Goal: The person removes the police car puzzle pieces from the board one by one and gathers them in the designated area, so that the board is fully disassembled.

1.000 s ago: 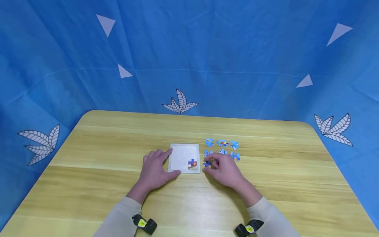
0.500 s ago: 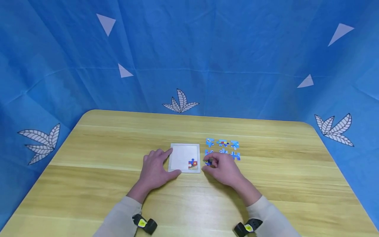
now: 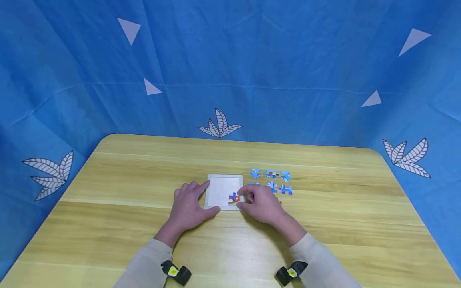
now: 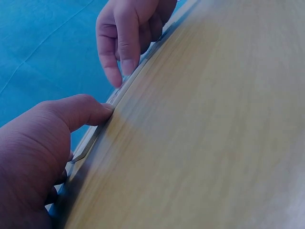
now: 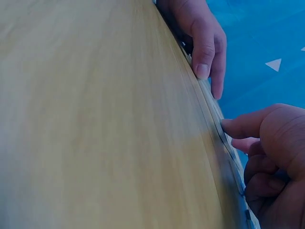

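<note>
A shallow white puzzle tray (image 3: 219,188) lies on the table, with a red, blue and tan jigsaw piece (image 3: 234,199) in its near right corner. Around the tray's left side spreads my left hand (image 3: 188,208); its thumb rests at the near edge, a finger at the left rim. In the left wrist view that thumb (image 4: 97,112) touches the tray's edge. My right hand (image 3: 261,204) has thumb and forefinger bent in a pinch over the tray's right rim, fingertips right beside the corner piece. The puzzle piece in its pinch is mostly hidden.
Several blue jigsaw pieces (image 3: 271,173) lie in rows right of the tray, partly behind the right hand. The wooden table (image 3: 144,168) ends at a blue curtain (image 3: 288,80). Each sleeve carries a black wrist camera (image 3: 291,273).
My right hand has lifted a puzzle piece from the near row and moved left to the tray's right rim. The left hand stays in place at the tray.
</note>
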The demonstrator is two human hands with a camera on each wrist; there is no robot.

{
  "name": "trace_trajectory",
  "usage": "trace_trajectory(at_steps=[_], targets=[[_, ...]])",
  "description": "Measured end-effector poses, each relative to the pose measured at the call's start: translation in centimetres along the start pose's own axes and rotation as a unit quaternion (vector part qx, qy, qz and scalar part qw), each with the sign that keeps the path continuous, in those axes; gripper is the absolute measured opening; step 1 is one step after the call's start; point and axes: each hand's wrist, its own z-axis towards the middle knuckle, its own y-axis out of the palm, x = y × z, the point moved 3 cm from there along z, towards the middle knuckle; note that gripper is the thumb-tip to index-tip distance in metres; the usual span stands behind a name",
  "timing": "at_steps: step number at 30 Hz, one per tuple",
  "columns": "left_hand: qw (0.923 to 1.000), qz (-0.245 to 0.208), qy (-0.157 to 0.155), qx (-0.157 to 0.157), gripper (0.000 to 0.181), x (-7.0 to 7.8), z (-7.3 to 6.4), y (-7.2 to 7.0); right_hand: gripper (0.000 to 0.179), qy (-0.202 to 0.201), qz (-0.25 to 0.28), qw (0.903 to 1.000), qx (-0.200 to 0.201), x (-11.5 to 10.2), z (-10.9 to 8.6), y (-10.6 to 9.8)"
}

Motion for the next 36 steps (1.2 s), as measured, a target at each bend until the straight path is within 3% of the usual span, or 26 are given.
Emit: trace_trajectory(at_steps=[9, 36], targets=[[1.0000, -0.003, 0.007, 0.006, 0.091, 0.05, -0.02, 0.07, 0.014, -0.009, 0.015, 0.9998, 0.002, -0.33, 0.28, 0.25], [0.9999, -0.005, 0.008, 0.005, 0.092, -0.16, -0.05, 0.04, 0.017, 0.007, -0.008, 0.9999, 0.002, -0.16, 0.41, 0.44]])
